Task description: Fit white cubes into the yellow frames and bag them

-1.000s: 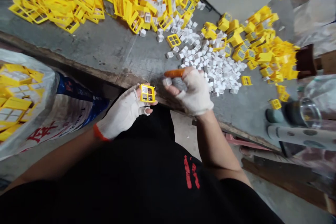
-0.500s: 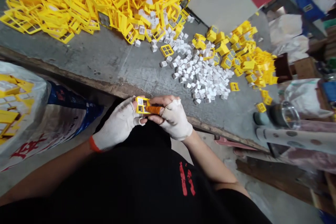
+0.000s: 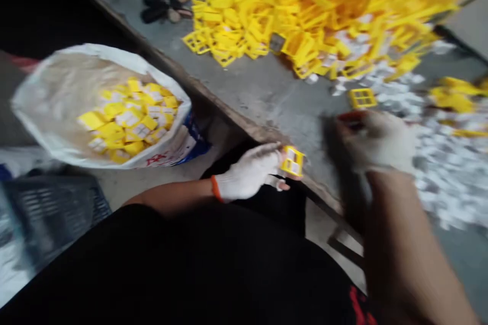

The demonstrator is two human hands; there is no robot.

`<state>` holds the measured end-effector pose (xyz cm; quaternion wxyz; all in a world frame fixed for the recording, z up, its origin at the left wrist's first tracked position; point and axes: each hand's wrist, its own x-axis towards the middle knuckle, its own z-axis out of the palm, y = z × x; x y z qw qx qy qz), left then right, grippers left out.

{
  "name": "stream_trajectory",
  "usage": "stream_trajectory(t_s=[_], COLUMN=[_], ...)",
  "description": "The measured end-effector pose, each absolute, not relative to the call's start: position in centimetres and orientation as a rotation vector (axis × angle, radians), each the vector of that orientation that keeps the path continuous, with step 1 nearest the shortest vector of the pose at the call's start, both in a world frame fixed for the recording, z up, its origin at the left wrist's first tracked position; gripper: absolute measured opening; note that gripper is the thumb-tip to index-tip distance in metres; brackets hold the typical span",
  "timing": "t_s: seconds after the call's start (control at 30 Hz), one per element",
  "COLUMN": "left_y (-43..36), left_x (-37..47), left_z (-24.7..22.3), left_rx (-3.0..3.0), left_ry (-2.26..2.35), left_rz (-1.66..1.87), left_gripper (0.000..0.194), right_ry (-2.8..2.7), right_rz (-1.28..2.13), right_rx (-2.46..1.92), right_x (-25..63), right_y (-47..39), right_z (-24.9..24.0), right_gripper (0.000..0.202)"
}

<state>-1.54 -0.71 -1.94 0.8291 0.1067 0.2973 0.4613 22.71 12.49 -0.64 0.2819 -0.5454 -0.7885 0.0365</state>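
My left hand [image 3: 253, 171], in a white fingerless glove with an orange cuff, holds a yellow frame with white pieces in it [image 3: 293, 161] at the table's edge. My right hand [image 3: 381, 139], gloved too and blurred by motion, is over the table beside the small white pieces [image 3: 450, 177]. An orange-brown item [image 3: 348, 118] shows at its curled fingers. Just above that hand lies a loose yellow frame [image 3: 362, 98].
Yellow frames [image 3: 244, 20] are heaped at the table's back. A dark item [image 3: 156, 7] lies left of them. Left of the table stands a white sack [image 3: 49, 134] with filled yellow pieces inside. A dark crate [image 3: 64, 213] sits at lower left.
The view has swung left, bringing the whole sack into sight. My right hand has left the frame and moved out over the table with the orange-brown item. My left hand still holds the frame.
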Motion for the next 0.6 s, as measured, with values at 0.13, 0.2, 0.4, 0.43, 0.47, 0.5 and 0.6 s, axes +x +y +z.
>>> stream_trajectory(t_s=[0.13, 0.2, 0.4, 0.43, 0.47, 0.5, 0.6], left_y=[-0.1, -0.4, -0.9, -0.6, -0.3, 0.0, 0.7], left_x=[-1.6, -1.5, -2.2, -2.4, -2.5, -2.6, -2.5], left_z=[-2.9, -2.7, -1.8, -1.8, -1.8, -1.7, -1.1], left_rx=[0.261, 0.245, 0.231, 0.24, 0.258, 0.278, 0.336], left_ry=[0.569, 0.519, 0.562, 0.586, 0.6, 0.613, 0.645], left_rz=[0.942, 0.936, 0.907, 0.891, 0.882, 0.878, 0.905], left_gripper=[0.041, 0.043, 0.033, 0.033, 0.032, 0.032, 0.033], right_ry=[-2.089, -2.106, -2.197, -2.27, -2.34, -2.385, -2.275], right_rz=[0.065, 0.189, 0.281, 0.313, 0.355, 0.391, 0.294], right_rx=[-1.442, -1.193, -1.103, -1.103, -1.092, -1.089, -1.361], right_x=[22.3, 21.2, 19.2, 19.6, 20.2, 21.0, 23.8], right_y=[6.4, 3.4, 0.4, 0.6, 1.0, 1.6, 5.1], right_z=[-0.3, 0.4, 0.9, 0.9, 0.9, 1.0, 1.9], right_gripper=[0.047, 0.024, 0.023, 0.025, 0.026, 0.027, 0.032])
